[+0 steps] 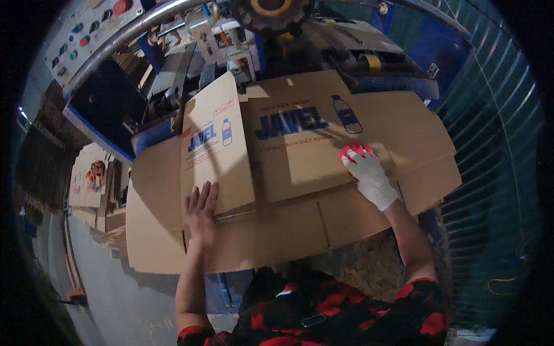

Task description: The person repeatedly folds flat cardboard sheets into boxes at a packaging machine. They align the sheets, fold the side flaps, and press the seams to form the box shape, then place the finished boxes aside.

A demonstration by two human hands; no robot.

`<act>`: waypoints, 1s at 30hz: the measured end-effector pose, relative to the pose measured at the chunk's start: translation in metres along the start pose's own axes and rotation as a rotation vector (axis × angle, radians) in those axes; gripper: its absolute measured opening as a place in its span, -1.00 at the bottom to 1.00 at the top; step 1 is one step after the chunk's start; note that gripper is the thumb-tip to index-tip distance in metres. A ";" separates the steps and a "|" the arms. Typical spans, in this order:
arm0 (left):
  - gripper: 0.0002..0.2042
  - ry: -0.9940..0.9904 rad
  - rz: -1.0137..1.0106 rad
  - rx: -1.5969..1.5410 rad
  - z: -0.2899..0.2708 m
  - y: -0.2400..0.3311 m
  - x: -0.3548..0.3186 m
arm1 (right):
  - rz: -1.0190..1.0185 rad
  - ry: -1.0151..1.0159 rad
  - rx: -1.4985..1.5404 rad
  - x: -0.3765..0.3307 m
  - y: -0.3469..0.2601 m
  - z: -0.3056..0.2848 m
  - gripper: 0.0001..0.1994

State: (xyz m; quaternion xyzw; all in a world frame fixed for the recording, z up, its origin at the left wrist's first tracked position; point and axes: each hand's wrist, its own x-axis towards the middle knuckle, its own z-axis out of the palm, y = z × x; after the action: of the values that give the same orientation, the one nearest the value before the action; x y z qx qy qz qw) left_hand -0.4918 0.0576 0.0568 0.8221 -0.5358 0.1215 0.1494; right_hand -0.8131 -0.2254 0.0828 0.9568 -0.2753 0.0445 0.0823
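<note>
A large brown cardboard carton blank [300,173] lies unfolded before me, printed in blue and red with a bottle picture. One printed panel [216,155] at its left is folded over on top, its far corner standing up slightly. My left hand [201,213] is bare and rests on the near left part of this panel, fingers stretched out. My right hand [365,173] wears a white knitted glove with red-coated fingertips. It presses down on the right half of the main printed panel, below the bottle picture, its fingers laid on the cardboard. Neither hand grips anything.
Beyond the blank stands a blue machine [398,86] with rollers and a dark wheel [271,11]. A control panel [86,34] with buttons is at the far left, behind a metal bar. Cardboard stacks [89,179] stand at the left; a corrugated green wall [490,144] runs along the right.
</note>
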 end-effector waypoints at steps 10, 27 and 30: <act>-0.30 -0.080 -0.339 0.089 0.067 -0.071 0.191 | 0.112 0.193 -0.164 0.210 0.051 0.024 -0.51; -0.37 -0.286 -0.909 0.019 -0.087 -0.271 -0.204 | 0.240 0.062 0.042 -0.107 0.020 -0.008 -0.47; -0.38 -0.322 -1.007 0.054 -0.099 -0.271 -0.203 | 0.550 0.264 -0.073 -0.152 0.027 -0.008 -0.41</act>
State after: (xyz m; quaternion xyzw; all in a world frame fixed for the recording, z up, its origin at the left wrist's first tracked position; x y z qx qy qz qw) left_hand -0.3271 0.3693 0.0439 0.9895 -0.0871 -0.0792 0.0838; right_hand -0.9568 -0.1675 0.0745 0.8287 -0.5122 0.1792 0.1368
